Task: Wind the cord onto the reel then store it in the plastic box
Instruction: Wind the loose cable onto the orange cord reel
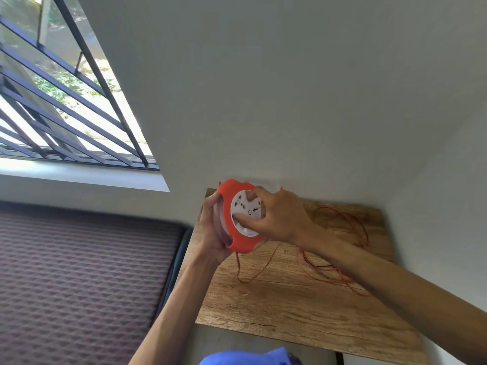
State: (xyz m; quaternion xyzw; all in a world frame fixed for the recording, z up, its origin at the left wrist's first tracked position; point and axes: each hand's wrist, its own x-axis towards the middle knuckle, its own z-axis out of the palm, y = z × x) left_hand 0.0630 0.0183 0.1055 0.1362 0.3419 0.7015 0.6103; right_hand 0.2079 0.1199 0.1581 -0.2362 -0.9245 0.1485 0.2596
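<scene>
An orange reel (241,242) with a white socket face (245,206) is held up above the far left corner of the wooden table (290,306). My left hand (212,227) grips the reel's left rim from behind. My right hand (279,214) lies over the white face, fingers pressed on it. A thin orange cord (340,275) hangs from the reel's lower edge and lies in loose loops over the table, mostly to the right. A pale plastic edge (271,184) shows just behind the reel against the wall; I cannot tell whether it is the box.
The table stands in a corner of white walls (290,101). To the left is a dark quilted mattress (79,280) and above it a barred window (52,101). Something blue (250,358) sits at the bottom edge.
</scene>
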